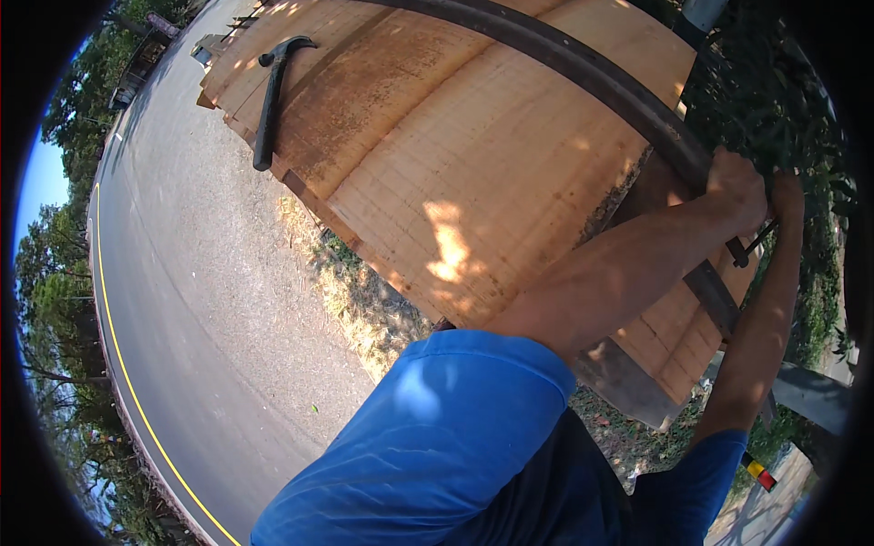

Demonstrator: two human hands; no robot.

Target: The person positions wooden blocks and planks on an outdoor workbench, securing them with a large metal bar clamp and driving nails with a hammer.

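Observation:
A long dark bar (592,68), bowed by the lens, runs across the top of wide wooden boards (510,164). At its right end my left hand (739,193) is closed around it, the arm reaching across the boards. Just beyond, my right hand (787,196) is closed beside a thin dark rod (763,238); its fingers are mostly hidden, so what they hold cannot be made out. A claw hammer (271,109) with a black handle lies on the boards at the far left, well away from both hands.
Below my arms, a second dark bar (712,296) crosses more lower boards (669,341). A pale post (810,396) and leafy plants (765,100) stand at the right. Dry grass and gravel (264,264) border a paved road (155,346) on the left. A red-and-yellow-ended object (758,473) shows at the lower right.

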